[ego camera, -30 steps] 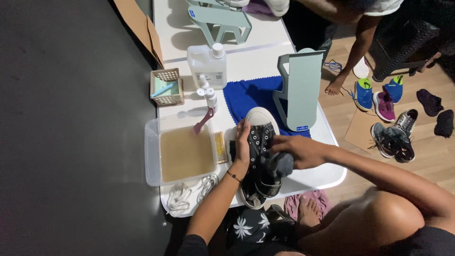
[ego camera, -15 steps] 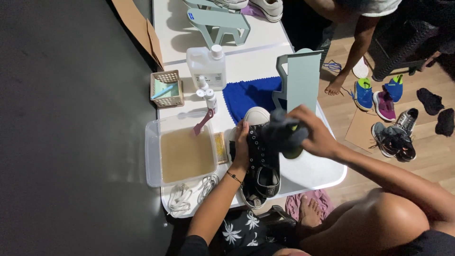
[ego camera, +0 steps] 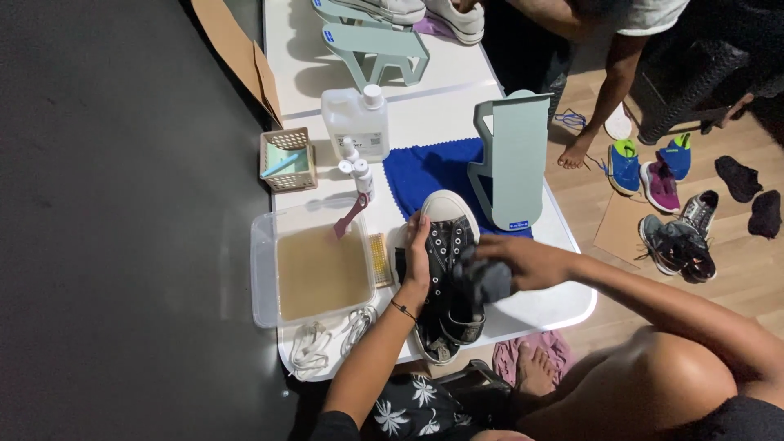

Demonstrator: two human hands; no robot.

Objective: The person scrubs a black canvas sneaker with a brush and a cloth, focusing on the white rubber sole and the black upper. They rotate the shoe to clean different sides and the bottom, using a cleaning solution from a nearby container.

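Note:
A black lace-less sneaker with a white toe cap lies on the white table, toe pointing away from me. My left hand grips its left side and steadies it. My right hand is closed on a dark grey cloth and presses it onto the sneaker's upper near the opening. A blue cloth lies under the toe.
A clear tub of murky water with a pink brush stands left of the sneaker; white laces lie below it. Behind are a jug, small bottles, a basket, a pale green shoe stand. Another person's leg and several shoes are on the floor, right.
My right hand lifted with the dark cloth toward the green stand, then came back down onto the sneaker's upper. My left hand kept its hold on the sneaker.

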